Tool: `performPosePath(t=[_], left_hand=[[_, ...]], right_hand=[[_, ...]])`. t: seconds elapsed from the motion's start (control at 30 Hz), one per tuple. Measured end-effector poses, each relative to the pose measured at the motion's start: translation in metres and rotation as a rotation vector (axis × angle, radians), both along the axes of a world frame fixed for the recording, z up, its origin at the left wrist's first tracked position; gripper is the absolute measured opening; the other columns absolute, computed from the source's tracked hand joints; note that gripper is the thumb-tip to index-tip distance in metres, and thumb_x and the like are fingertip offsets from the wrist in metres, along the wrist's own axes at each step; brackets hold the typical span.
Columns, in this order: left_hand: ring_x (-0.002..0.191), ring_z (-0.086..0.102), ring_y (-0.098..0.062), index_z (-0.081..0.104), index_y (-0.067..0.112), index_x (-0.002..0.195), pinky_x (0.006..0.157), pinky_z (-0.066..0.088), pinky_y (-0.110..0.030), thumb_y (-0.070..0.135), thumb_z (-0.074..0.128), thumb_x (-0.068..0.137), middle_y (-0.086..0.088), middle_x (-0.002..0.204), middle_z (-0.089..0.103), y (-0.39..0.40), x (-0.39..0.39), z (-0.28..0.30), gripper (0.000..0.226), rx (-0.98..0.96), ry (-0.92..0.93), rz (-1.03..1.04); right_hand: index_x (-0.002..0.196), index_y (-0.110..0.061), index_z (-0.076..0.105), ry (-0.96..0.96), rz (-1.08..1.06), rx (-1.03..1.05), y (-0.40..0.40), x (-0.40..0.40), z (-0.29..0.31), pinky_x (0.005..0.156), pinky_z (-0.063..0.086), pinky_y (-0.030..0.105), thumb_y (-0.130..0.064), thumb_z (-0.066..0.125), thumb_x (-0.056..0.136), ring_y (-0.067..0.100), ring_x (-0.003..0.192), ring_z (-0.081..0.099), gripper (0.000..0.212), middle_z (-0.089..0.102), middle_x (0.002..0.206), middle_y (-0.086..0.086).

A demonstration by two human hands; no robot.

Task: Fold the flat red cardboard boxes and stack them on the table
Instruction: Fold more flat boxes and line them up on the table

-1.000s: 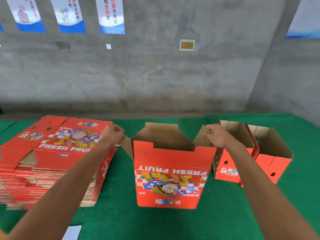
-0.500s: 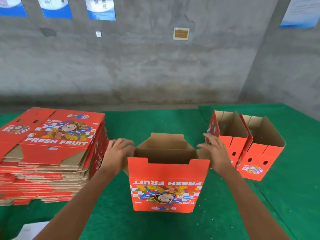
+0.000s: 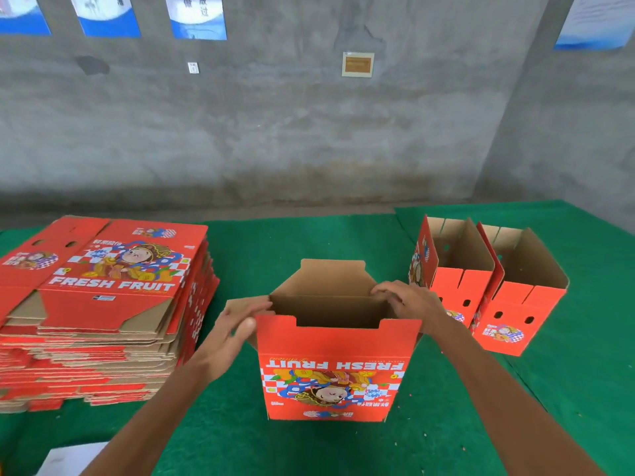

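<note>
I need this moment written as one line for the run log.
step: folding box flaps | left hand: pressing left flap | right hand: holding right flap | open box: upright on table | folded boxes: right | flat stack: left

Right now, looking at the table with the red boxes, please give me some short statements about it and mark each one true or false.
1. The pile of flat red cardboard boxes lies left of the open red cardboard box. True.
2. The print on the open box reads upright. False: "FRESH FRUIT" is upside down.
3. Two folded red boxes stand side by side at the right. True.
4. The left hand rests on the flat pile. False: it touches the open box's left flap.
5. The right hand is at the open box's right top edge. True.
</note>
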State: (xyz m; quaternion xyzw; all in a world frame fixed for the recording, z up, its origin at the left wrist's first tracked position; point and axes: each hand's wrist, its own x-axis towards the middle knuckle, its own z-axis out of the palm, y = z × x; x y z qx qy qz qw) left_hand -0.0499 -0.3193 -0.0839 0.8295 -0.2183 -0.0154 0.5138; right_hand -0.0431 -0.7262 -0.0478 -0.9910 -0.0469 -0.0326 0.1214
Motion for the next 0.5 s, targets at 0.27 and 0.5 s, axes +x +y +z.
performPosePath(t=[0.27,0.5], left_hand=[[0.137,0.039,-0.004,0.043,0.049,0.147,0.120,-0.013,-0.066,0.053,0.055,0.101,0.023,0.137,0.051,-0.048,0.018,0.003,0.048,0.428,-0.121,0.354],[0.158,0.006,-0.023,0.051,0.040,0.144,0.114,-0.013,-0.078,0.054,0.060,0.089,-0.002,0.168,0.019,-0.065,0.021,0.008,0.057,0.844,-0.236,0.412]], right_hand=[[0.115,-0.029,0.072,0.074,-0.017,0.034,-0.025,0.011,0.020,0.089,0.050,0.031,-0.008,0.053,0.099,0.024,0.105,0.069,0.033,0.074,0.106,-0.006],[0.087,-0.029,0.066,-0.179,0.076,0.120,-0.011,0.003,0.036,0.079,0.047,0.035,-0.039,0.073,0.091,0.013,0.084,0.060,0.013,0.056,0.100,-0.010]])
